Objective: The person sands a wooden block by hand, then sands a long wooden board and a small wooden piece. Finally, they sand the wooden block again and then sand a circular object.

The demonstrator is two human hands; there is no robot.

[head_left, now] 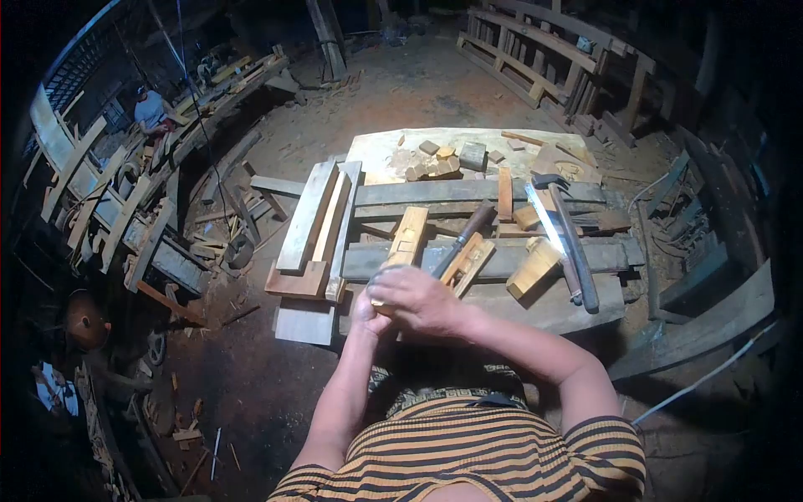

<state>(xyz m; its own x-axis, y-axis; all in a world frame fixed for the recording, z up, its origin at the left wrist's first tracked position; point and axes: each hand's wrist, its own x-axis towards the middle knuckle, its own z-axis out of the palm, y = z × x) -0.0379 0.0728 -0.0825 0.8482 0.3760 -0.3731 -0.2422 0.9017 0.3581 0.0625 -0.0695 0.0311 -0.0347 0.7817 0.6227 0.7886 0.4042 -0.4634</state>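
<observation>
A pale wooden block (410,234) with cut slots lies tilted at the bench's near side. My left hand (365,311) closes round its near end from the left and below. My right hand (418,297) lies over the same end with its fingers curled, hiding part of the block and the left fingers. Just right of the hands is a chisel-like tool (468,234) with a dark handle, beside a second slotted wooden block (468,263). A third wooden block (534,269) lies farther right. Next to it are a hammer (577,251) and a long shiny metal blade (545,219).
Long boards (308,217) rest at the bench's left side. Wood offcuts and shavings (435,163) cover part of the light board (372,155) at the back. A person (150,110) sits far left among timber. A wooden rack (535,58) stands at the back right.
</observation>
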